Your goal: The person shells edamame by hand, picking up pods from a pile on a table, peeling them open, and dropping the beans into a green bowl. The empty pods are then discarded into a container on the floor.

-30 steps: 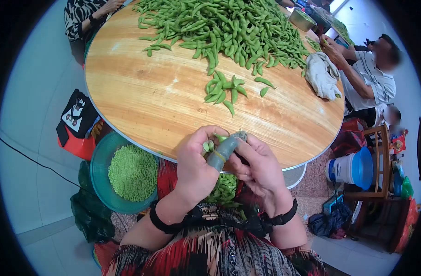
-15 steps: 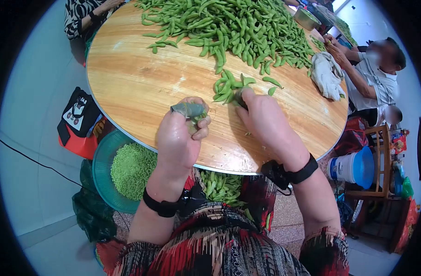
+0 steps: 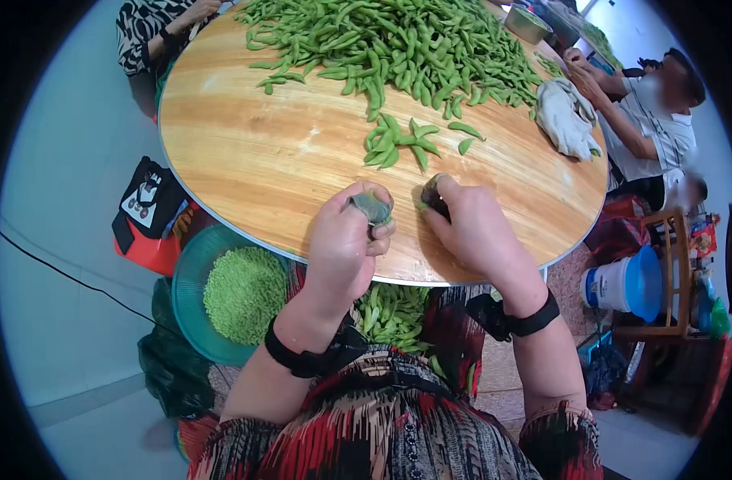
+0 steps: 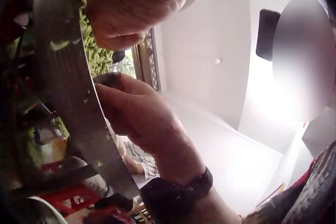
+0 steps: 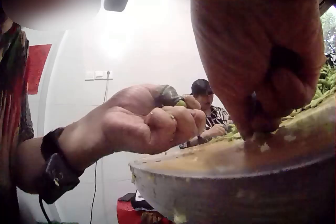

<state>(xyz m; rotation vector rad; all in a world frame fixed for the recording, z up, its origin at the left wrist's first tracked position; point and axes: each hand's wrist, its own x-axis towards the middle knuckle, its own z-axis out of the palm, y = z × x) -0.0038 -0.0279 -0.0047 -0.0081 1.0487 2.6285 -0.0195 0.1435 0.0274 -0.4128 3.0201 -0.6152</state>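
Observation:
Above the near edge of the round wooden table [image 3: 246,168], my left hand [image 3: 340,244] is curled, with a grey-green cover [image 3: 371,210] over its thumb. In the right wrist view it holds a green bean [image 5: 181,103] by the thumb; the palm is hidden. My right hand [image 3: 482,232] is low over the tabletop, its thumb in a dark cover [image 3: 434,198]. It pinches a green bean pod [image 3: 420,206], mostly hidden by the fingers. Beyond both hands lies a small group of loose pods [image 3: 384,146].
A large heap of pods [image 3: 398,56] covers the table's far side, with a grey cloth [image 3: 568,120] at its right. On the left, a green basin [image 3: 183,312] contains shelled beans [image 3: 246,292]. More pods [image 3: 394,316] lie on my lap. Another person [image 3: 658,120] sits at the right.
My hands were together at the near edge, then parted. The right hand reached the loose pods and has drawn back toward me with a pod. The left has shifted right, closer to it.

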